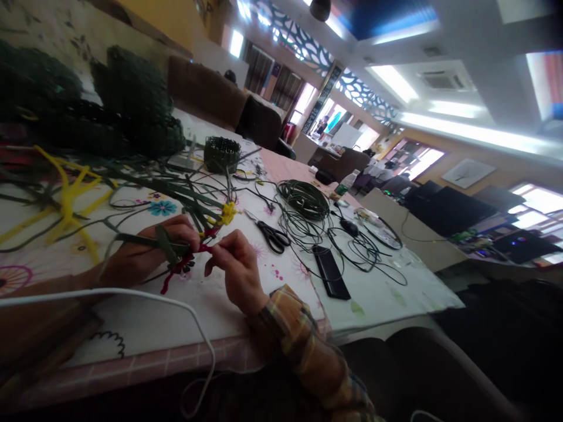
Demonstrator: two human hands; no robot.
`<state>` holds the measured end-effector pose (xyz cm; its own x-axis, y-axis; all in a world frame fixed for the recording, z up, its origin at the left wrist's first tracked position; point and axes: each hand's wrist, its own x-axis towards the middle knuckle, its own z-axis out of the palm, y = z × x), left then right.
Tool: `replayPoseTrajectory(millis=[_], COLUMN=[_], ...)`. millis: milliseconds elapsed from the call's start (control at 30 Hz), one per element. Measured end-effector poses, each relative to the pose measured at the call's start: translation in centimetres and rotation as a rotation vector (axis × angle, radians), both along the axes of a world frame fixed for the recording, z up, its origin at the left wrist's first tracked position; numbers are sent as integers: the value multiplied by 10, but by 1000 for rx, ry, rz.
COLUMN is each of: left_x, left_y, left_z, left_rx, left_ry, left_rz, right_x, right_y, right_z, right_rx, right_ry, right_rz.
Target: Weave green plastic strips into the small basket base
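Note:
My left hand (pixel 149 249) is closed around flat dark green strips (pixel 165 243) that fan out over the table. Beside it, my right hand (pixel 237 266) pinches a dark red strip (pixel 203 248) between thumb and finger. The red strip is woven among the green ones, and one end (pixel 165 285) hangs below my left hand. Just above the fingers sits a small yellow knotted piece (pixel 229 213). A larger yellow strip bundle (pixel 67 202) lies to the left. Black-handled scissors (pixel 273 235) rest right of my hands.
Behind are a dark woven basket (pixel 222 155) and dark green bundles (pixel 132 88). To the right lie a coil of green cord (pixel 303 200), a black phone-like slab (pixel 331 272), a mouse (pixel 349 227) and a bottle (pixel 347 183). A white cable (pixel 176 302) crosses in front.

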<state>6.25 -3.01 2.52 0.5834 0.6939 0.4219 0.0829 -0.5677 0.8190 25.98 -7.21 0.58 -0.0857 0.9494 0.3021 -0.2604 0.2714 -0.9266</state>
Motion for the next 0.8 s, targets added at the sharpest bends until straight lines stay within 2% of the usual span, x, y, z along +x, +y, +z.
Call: replayPoseTrajectory(millis=[67,133,233,333,467,567,700,800], left_x=[-2,-3,-5,-5,-5,-5,-4,-4], left_y=[-2,-2,3,15,24,22,16,16], left_z=[3,6,5,-2,-13,-15,-12,-11], left_rx=[-36,-39,-45,-33,53,132,122,145], left_ry=[-32,-34,-18,-16,-79,-86,-27,-15], left_rz=[9,21,19,18,-5,-30,36,24], right_x=[-1,-1,2,2,0,-1,0,1], right_y=[3,5,5,2,-1,1,0,-3], right_z=[0,0,0,0,0,-3,-3,-1], right_rx=[-74,-98,-24,112,243,316,488,548], right_ry=[96,98,-127,-409,-604,-759,-845,-850], right_rz=[51,57,-30,-174,-297,-347,-289,-227])
